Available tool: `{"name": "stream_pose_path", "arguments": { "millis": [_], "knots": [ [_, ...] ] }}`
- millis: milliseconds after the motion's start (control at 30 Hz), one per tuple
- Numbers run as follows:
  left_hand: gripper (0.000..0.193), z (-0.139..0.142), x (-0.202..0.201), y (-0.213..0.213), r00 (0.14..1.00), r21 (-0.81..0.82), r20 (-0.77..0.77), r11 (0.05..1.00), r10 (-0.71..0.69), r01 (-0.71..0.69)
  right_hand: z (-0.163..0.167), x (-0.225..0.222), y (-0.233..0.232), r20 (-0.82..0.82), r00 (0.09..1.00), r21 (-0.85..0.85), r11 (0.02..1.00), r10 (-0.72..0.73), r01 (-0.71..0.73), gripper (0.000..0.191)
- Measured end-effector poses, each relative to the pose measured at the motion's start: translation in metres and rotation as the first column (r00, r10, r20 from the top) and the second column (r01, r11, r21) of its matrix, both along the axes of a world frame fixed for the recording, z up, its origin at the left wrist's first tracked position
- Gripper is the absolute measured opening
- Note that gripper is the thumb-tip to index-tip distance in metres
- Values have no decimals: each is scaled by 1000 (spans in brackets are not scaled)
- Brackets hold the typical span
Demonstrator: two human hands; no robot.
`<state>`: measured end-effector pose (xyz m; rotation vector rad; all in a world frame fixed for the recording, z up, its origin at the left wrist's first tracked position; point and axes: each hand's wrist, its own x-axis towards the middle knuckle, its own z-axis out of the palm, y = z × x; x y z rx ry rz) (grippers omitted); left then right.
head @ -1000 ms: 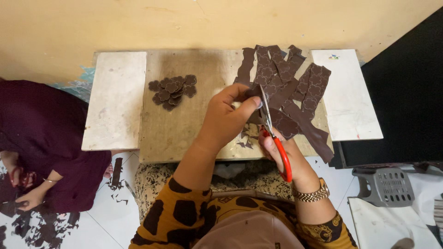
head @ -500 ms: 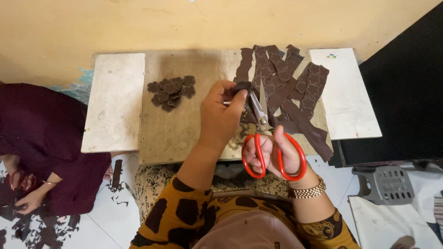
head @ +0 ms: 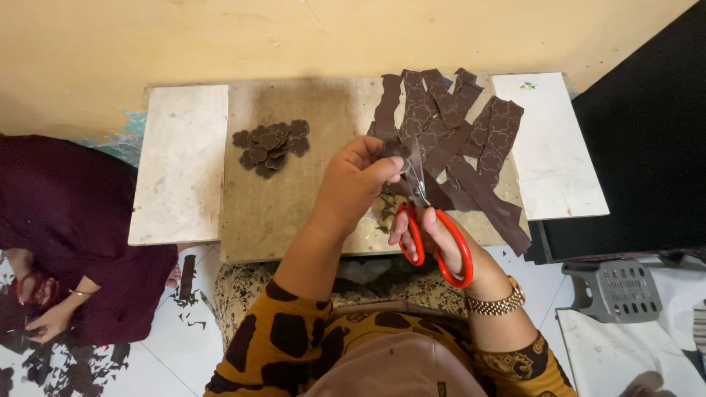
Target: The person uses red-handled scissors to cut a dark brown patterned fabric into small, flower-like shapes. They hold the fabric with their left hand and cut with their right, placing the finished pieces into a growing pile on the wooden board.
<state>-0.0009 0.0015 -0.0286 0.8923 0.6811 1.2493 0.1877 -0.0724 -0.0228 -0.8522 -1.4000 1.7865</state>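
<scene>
Red-handled scissors (head: 430, 231) with steel blades, held tilted over the near edge of the wooden board (head: 294, 198), blades pointing away toward the wall and parted a little around a small dark-brown cutout piece (head: 395, 149). Piece pinched above the board's middle, scalloped at the edge, same brown as the rest. Long dark-brown embossed strips (head: 460, 143) with a flower pattern, heaped crosswise on the board's right part, some running off its near right corner. Small pile of finished flower-shaped cutouts (head: 271, 145) lying flat on the board's left-centre, overlapping one another.
</scene>
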Motion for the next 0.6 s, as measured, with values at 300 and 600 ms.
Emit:
{"name": "stream_pose_path", "arguments": {
  "millis": [300, 600],
  "knots": [
    [16, 1, 8, -7, 995, -24, 16, 995, -95, 96, -6, 6, 2, 102, 993, 98, 994, -58, 48, 75],
    [16, 2, 14, -11, 998, -64, -54, 997, -42, 39, -13, 14, 6, 219, 975, 140, 990, -34, 3, 78]
  ]
}}
